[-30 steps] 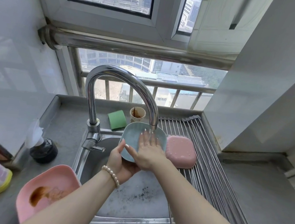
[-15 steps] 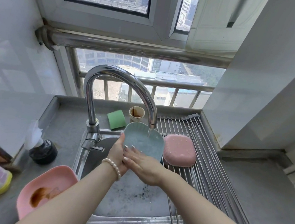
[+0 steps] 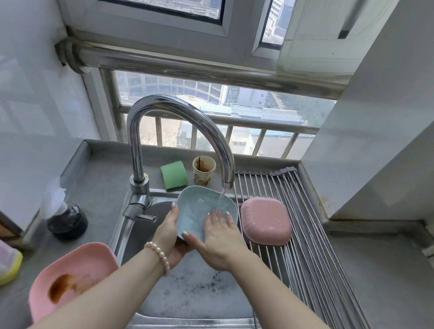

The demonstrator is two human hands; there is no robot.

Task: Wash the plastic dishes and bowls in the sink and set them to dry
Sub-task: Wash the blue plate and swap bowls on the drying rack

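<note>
Over the sink, just under the faucet spout at the basin's far edge, the blue dish is tilted into the running stream. The left hand grips its near-left rim while the right hand lies flat on its inside, fingers straight. Judging by the wet plastic and one-sided hold, the rubbing could twist the dish loose into the basin, or send spray onto the pink bowl overturned on the drying rack.
</note>
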